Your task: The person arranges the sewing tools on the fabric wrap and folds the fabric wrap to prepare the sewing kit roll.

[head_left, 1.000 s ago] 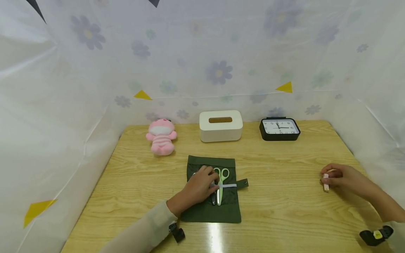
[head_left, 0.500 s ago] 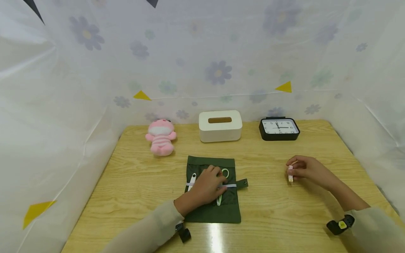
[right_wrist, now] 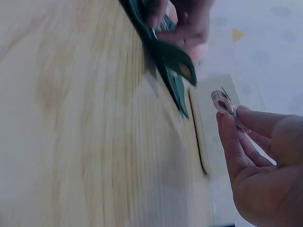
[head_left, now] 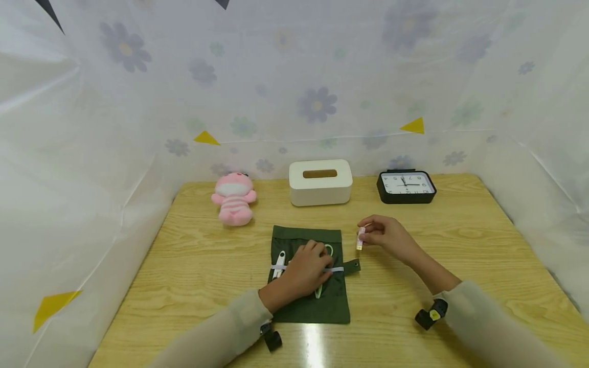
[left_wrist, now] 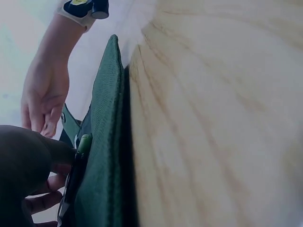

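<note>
In the head view a dark green tool roll (head_left: 317, 313) lies unrolled on the table, a pale elastic band (head_left: 337, 269) across it. My left hand (head_left: 306, 271) rests over its middle and covers much of a pair of light green scissors (head_left: 329, 249); whether its fingers pinch the band is hidden. A white-handled tool (head_left: 278, 265) sits under the band on the left. Just right of the roll, above the table, my right hand (head_left: 391, 239) pinches a small rolled-up tape measure (right_wrist: 221, 102) between thumb and fingers, its printed marks showing in the right wrist view.
Along the back stand a pink striped plush toy (head_left: 236, 200), a white tissue box (head_left: 320, 194) and a black-framed clock (head_left: 407, 187). The roll's snap tab (head_left: 352, 266) sticks out to the right. Flower-printed sheeting (head_left: 262, 102) walls the table at back and sides.
My right hand has carried the tape measure left from the table's right side to beside the roll. My left hand has slid slightly right over the scissors, uncovering the white-handled tool.
</note>
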`<move>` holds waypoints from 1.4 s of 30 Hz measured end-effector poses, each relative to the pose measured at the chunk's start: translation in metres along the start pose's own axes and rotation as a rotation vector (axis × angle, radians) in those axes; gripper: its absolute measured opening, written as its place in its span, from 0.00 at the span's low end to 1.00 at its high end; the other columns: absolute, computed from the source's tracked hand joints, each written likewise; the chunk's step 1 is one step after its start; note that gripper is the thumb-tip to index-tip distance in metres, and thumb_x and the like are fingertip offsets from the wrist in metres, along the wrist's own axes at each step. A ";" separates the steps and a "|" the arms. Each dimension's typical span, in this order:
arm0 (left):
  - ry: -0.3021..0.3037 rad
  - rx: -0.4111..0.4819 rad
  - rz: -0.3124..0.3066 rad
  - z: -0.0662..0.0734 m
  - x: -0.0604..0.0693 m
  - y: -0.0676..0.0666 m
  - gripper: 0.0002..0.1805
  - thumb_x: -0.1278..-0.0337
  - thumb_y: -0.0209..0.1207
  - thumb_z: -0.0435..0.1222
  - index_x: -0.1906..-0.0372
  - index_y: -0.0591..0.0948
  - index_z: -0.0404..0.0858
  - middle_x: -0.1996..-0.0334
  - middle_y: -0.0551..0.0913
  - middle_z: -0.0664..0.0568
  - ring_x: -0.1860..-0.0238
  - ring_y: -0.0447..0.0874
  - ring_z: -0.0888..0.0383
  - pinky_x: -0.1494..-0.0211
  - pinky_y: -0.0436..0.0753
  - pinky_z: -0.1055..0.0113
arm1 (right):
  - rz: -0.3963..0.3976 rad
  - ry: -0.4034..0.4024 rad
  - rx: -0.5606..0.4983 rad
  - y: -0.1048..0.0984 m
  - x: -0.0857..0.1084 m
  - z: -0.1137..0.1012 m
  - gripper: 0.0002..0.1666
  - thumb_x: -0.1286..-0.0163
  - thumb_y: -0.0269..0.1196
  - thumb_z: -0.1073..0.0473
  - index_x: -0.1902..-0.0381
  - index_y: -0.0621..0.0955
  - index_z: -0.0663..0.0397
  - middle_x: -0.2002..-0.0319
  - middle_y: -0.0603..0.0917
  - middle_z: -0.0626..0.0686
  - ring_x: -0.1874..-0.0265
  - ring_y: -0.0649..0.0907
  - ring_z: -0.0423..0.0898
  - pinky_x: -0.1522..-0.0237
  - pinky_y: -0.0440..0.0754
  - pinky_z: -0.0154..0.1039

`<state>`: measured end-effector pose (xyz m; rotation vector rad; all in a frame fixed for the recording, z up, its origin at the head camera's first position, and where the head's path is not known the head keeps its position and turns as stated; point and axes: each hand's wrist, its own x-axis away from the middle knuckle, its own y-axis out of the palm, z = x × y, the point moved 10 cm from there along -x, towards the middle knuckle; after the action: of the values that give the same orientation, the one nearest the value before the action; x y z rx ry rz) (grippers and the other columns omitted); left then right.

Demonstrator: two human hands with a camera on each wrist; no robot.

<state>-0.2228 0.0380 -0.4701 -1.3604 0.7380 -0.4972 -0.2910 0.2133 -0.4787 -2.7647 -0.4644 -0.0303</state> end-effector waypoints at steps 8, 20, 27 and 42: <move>-0.022 0.012 -0.023 -0.003 -0.001 0.006 0.08 0.33 0.66 0.50 0.61 0.86 0.52 0.53 0.78 0.56 0.49 0.73 0.57 0.44 0.79 0.58 | -0.024 -0.094 0.146 0.046 -0.019 -0.003 0.16 0.30 0.69 0.64 0.46 0.82 0.62 0.58 0.87 0.56 0.61 0.87 0.47 0.61 0.86 0.39; -0.035 0.007 -0.045 -0.004 -0.001 0.007 0.09 0.32 0.65 0.51 0.60 0.86 0.52 0.52 0.78 0.56 0.47 0.73 0.56 0.43 0.79 0.57 | -0.087 -0.127 0.279 0.066 -0.017 0.000 0.08 0.31 0.71 0.62 0.56 0.85 0.54 0.65 0.85 0.48 0.65 0.84 0.44 0.63 0.83 0.38; -0.028 -0.003 -0.027 -0.004 -0.002 0.008 0.09 0.33 0.66 0.51 0.58 0.86 0.52 0.53 0.78 0.56 0.50 0.73 0.56 0.45 0.79 0.58 | -0.151 -0.143 0.327 0.073 -0.013 0.002 0.07 0.32 0.72 0.58 0.58 0.85 0.48 0.67 0.83 0.45 0.68 0.82 0.42 0.64 0.82 0.37; -0.051 0.074 -0.034 0.004 -0.011 0.012 0.05 0.32 0.66 0.47 0.60 0.86 0.52 0.55 0.76 0.57 0.52 0.71 0.58 0.43 0.78 0.54 | -0.090 -0.102 0.140 0.057 -0.017 0.008 0.09 0.29 0.68 0.65 0.53 0.81 0.61 0.62 0.83 0.55 0.65 0.83 0.47 0.65 0.84 0.38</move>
<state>-0.2286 0.0501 -0.4803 -1.3138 0.6499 -0.5105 -0.2892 0.1596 -0.5064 -2.6149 -0.5935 0.1173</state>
